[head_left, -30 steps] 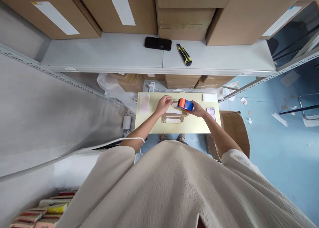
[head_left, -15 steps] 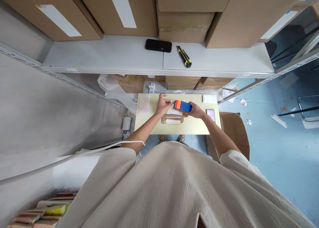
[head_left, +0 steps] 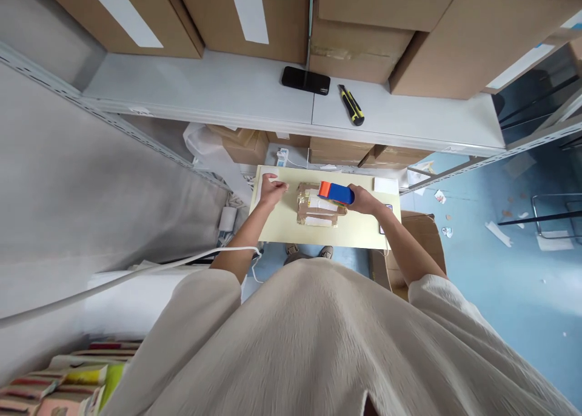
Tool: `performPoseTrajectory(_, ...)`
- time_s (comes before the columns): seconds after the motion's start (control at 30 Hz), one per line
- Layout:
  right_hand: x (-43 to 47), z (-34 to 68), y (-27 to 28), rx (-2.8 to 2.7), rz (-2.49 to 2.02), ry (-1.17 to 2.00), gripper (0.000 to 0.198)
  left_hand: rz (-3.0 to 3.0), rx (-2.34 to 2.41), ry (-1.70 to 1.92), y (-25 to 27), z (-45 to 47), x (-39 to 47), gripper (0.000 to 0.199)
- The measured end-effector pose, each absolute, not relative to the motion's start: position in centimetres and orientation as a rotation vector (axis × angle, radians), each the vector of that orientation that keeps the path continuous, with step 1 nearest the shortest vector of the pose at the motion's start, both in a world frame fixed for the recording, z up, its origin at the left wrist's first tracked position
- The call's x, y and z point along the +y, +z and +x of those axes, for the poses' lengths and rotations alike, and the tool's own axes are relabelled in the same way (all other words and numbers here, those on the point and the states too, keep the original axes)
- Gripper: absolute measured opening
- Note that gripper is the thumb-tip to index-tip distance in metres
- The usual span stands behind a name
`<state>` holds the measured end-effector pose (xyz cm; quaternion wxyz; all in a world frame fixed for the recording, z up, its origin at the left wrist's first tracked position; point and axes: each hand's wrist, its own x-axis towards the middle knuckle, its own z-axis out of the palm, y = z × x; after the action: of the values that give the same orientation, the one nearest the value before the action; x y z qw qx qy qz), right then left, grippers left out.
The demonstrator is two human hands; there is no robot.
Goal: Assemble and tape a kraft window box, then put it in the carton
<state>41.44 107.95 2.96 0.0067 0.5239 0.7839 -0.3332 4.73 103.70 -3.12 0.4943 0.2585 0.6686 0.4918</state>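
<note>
My right hand (head_left: pixel 360 199) gripped a dispenser (head_left: pixel 339 193) at the parcel (head_left: pixel 319 212); whether my left hand (head_left: pixel 273 191) pinched anything, I couldn't tell.

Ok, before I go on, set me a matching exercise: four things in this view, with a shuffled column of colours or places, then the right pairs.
Column one
1. tape dispenser
2. cutter
3. phone on the shelf
4. parcel

Column two
A. yellow and black
B. on the table, bearing white labels
C. in the right grip
D. plain black

Pairs: 1-C, 2-A, 3-D, 4-B
</note>
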Motion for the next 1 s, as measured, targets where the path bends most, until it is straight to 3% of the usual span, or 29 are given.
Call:
performPoseTrajectory(0.43, 108.1, 38.8, 3.7, 2.453, 1.493, -0.76, 0.057, 0.489, 1.639, 1.158, -9.6, 4.2, 101.1, 0.055)
performPoseTrajectory(1.0, 108.1, 37.7, 4.1, 2.405, 1.536, -0.704, 0.056, 0.498, 1.73, 1.008, -13.6, 10.0, 102.0, 0.044)
